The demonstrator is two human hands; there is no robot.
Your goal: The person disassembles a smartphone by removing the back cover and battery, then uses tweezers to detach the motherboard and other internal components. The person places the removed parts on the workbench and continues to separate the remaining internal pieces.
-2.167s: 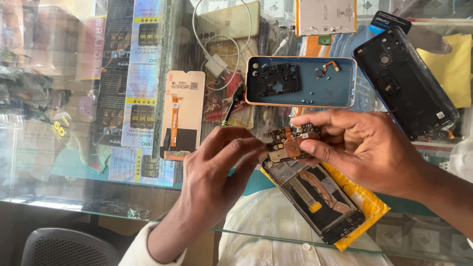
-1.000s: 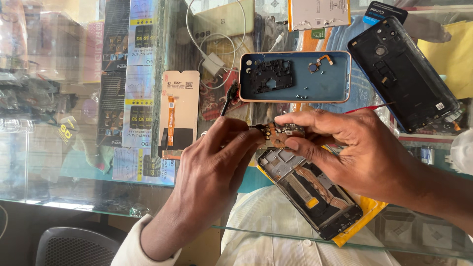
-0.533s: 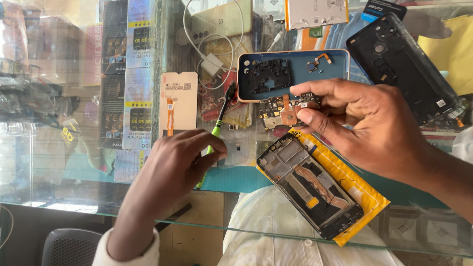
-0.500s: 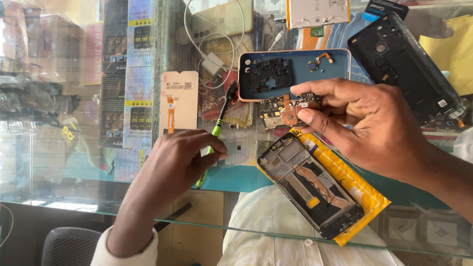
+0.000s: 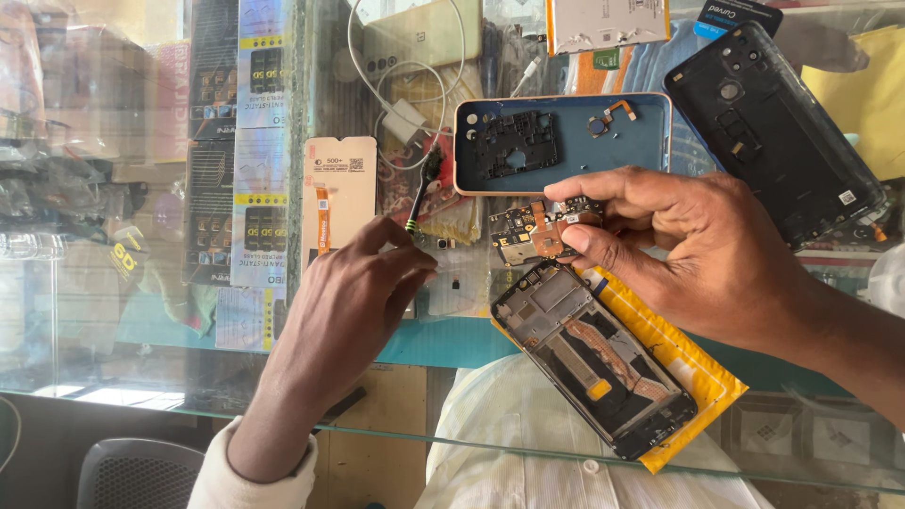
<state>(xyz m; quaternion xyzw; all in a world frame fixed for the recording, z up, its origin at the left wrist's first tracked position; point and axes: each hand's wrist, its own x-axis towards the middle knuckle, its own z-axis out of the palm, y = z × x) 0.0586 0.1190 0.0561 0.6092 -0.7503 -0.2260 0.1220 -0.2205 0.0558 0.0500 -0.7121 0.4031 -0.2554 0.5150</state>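
My right hand (image 5: 679,250) pinches a small phone circuit board (image 5: 530,229) between thumb and fingers, just above an opened phone frame (image 5: 594,358) that lies on a yellow pouch (image 5: 693,372). To the left, my left hand (image 5: 353,302) rests on the glass counter and grips a slim black screwdriver with a green band (image 5: 420,193), its tip pointing up and away. The two hands are apart. A blue phone back cover (image 5: 566,141) lies just beyond the board.
A black phone back cover (image 5: 778,127) lies at the far right. A white screen-part package (image 5: 337,193), a white charger with cable (image 5: 401,118) and small loose parts (image 5: 443,243) sit on the glass counter (image 5: 141,311). The counter's front edge runs along the bottom.
My left hand pulled away from the circuit board to the left and now holds the screwdriver on the counter. My right hand kept hold of the board, lifting it slightly.
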